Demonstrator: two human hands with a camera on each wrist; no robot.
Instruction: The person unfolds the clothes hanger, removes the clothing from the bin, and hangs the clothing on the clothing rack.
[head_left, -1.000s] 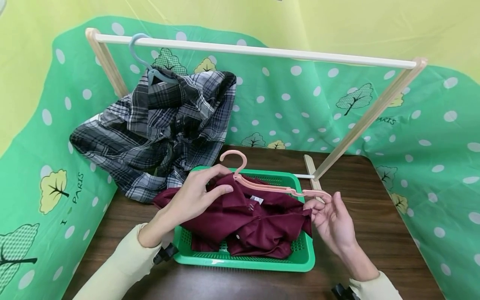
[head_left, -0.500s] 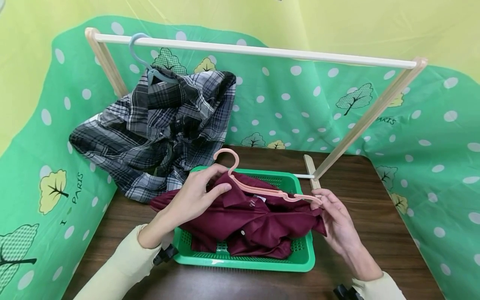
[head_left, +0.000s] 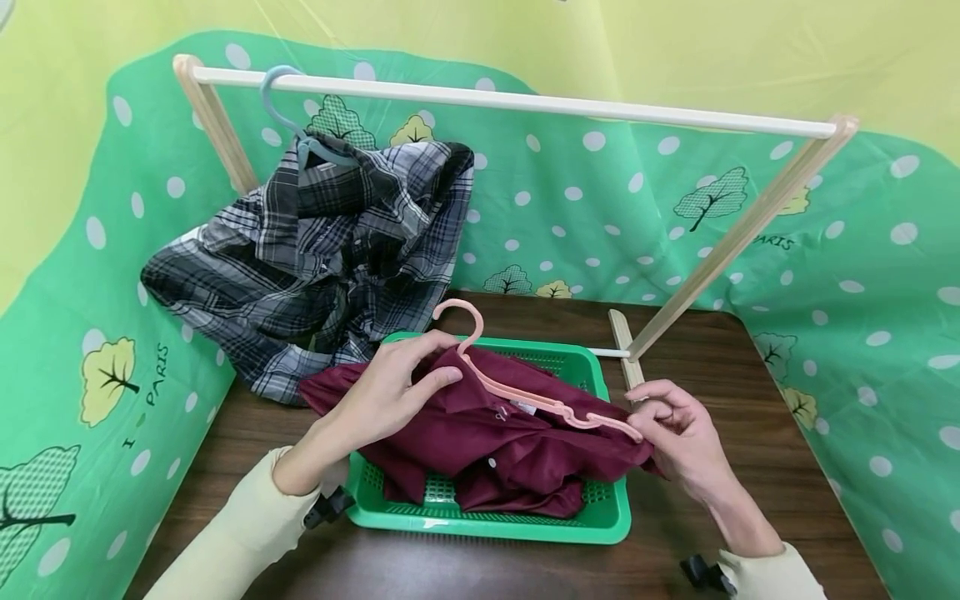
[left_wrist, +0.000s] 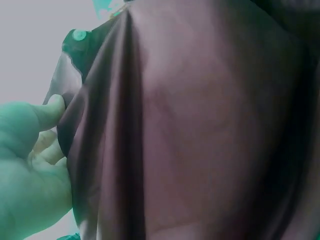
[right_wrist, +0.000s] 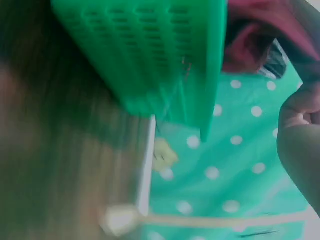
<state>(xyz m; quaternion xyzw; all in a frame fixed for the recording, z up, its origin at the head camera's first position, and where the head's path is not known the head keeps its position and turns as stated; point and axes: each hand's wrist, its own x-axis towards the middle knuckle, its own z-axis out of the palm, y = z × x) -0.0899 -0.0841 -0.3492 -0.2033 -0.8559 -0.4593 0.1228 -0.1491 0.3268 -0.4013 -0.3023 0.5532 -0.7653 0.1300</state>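
A maroon buttoned shirt (head_left: pixel 517 458) lies bunched over the green basket, its collar toward the hook of a pink hanger (head_left: pixel 517 393). My left hand (head_left: pixel 390 387) grips the shirt at the collar side, thumb on top; in the left wrist view, the hanging cloth (left_wrist: pixel 200 125) fills most of the picture. At the other side, my right hand (head_left: pixel 686 437) pinches the shirt beside the hanger's right end, which lies over the cloth. Whether these fingers also hold the hanger tip, I cannot tell. The hanger's left arm is hidden under the shirt and left hand.
The green perforated basket (head_left: pixel 487 529) stands on a dark wooden table (head_left: pixel 720 392). Behind it rises a rack with a white rail (head_left: pixel 525 102) and wooden legs. A plaid shirt (head_left: pixel 315 242) hangs at the rail's left from a blue hanger (head_left: pixel 281 104). Patterned cloth walls surround the table.
The shirt's right side has been drawn outward to the right by my right hand. The hanger's right end has dropped lower, and its hook has shifted slightly left overall. My left hand stays almost still.
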